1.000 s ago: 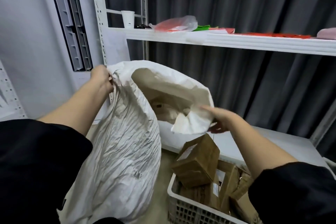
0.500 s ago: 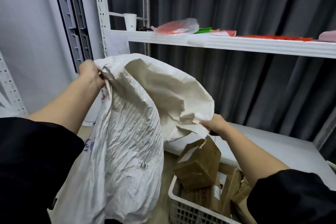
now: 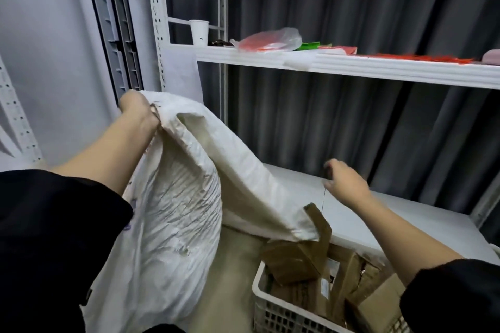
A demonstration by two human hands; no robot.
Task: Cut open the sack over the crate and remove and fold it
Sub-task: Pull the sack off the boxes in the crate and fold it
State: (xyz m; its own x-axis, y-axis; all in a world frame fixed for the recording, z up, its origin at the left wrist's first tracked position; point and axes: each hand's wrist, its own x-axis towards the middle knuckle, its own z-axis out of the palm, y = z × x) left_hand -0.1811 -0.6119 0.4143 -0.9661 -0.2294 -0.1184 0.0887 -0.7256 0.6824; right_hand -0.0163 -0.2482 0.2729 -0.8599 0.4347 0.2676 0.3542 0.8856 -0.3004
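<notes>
Sack (image 3: 176, 211) hangs from left hand (image 3: 138, 108), which grips one top corner, fingers curled into the cloth. Its far edge droops away from that hand and lies on a box (image 3: 300, 254) in the crate (image 3: 259, 289), below the right hand (image 3: 343, 184).

Change: half a second ago the right hand pinched that far edge. Now it has let go and lifted clear, fingers loosely curled. A thin thread (image 3: 323, 197) dangles from it, but whether it is pinched I cannot tell. The mouth, held wide 1 second ago, has collapsed.

Reading: sack looks limp and empty, boxes sitting in the crate, so the emptying seems done. Removal is underway; folding not started. Only 1 hand holds it.

Beyond the right hand: lower shelf (image 3: 405, 213), dark curtain. Above: upper shelf (image 3: 351, 67) with cup (image 3: 199, 31) and bag (image 3: 270, 40).
</notes>
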